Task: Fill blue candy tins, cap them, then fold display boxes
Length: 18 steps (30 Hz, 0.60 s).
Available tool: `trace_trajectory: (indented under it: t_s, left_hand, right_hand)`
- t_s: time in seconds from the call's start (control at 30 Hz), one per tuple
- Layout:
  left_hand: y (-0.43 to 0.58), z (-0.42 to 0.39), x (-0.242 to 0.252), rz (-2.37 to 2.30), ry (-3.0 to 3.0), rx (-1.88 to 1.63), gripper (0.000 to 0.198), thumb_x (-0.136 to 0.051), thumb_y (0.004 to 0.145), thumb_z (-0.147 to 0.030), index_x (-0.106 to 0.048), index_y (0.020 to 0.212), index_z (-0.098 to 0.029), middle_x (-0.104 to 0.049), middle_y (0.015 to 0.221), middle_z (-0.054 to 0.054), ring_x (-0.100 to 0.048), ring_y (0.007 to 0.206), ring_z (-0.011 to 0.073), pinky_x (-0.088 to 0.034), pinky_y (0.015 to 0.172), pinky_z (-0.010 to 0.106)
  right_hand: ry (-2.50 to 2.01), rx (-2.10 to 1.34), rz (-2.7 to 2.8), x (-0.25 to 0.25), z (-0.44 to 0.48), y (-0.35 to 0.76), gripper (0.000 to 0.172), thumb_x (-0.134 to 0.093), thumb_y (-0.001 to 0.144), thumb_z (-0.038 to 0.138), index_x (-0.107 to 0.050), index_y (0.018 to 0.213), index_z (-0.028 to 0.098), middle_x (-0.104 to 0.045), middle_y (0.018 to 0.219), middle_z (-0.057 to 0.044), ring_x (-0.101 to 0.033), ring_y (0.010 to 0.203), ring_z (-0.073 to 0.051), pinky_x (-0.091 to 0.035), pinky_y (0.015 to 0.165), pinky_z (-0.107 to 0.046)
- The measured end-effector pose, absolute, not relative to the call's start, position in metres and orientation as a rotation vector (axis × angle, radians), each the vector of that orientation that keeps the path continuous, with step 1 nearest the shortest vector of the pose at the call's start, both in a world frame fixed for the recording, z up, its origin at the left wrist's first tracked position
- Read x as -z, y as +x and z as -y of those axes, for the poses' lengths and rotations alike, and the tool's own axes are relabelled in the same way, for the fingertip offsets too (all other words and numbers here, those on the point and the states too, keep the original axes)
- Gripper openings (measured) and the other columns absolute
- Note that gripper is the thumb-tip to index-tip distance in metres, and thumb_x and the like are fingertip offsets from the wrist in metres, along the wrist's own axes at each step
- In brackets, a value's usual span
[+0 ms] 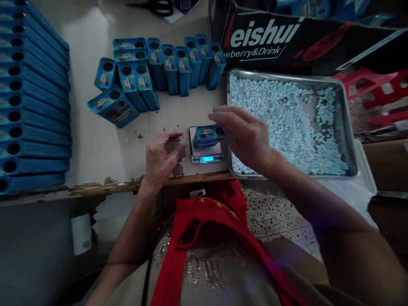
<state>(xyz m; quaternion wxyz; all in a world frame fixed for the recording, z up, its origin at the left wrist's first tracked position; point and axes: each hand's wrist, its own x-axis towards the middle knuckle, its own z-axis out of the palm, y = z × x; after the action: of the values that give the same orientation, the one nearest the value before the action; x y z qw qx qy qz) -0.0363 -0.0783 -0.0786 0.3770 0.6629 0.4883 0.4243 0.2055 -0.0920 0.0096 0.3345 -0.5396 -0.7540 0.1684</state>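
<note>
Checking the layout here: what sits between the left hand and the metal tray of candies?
In the head view, a small scale with a blue tin lying on it sits between the left hand and the tray.

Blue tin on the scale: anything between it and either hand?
Nothing visible. The blue tin lies on the small scale. The right hand hovers at its right end, fingers over it; whether it touches, I cannot tell. The left hand rests open on the table just left, with bare surface between.
</note>
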Motion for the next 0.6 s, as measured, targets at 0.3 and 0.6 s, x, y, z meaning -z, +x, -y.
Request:
trace_trajectory:
  t_s: [0.3,0.6]
  left_hand:
    - [0.003,0.061,0.053,-1.085,2.178,-1.018,0.065,-0.093,0.083,-0.05,-0.069,0.135,-0.02,-0.075,0.133,0.012,-0.07,0.127,0.0311,-0.056,0.114,0.048]
    - [-0.031,0.043,-0.016,-1.329,2.461,-0.924,0.038,-0.083,0.095,-0.031,-0.068,0.13,-0.027,-0.077,0.125,0.007,-0.072,0.118,0.0303,-0.06,0.104,0.045]
  right_hand:
    - [-1.359,-0.086,1.752,0.012,0.096,0.226,0.028,-0.049,0.111,0.029,-0.076,0.119,0.03,-0.081,0.119,-0.005,-0.076,0.118,-0.025,-0.05,0.122,-0.055]
    - [-1.27,-0.233,1.898,0.018,0.006,0.213,0.017,-0.064,0.104,0.035,-0.079,0.105,0.026,-0.08,0.097,-0.006,-0.072,0.082,-0.023,-0.058,0.08,-0.039]
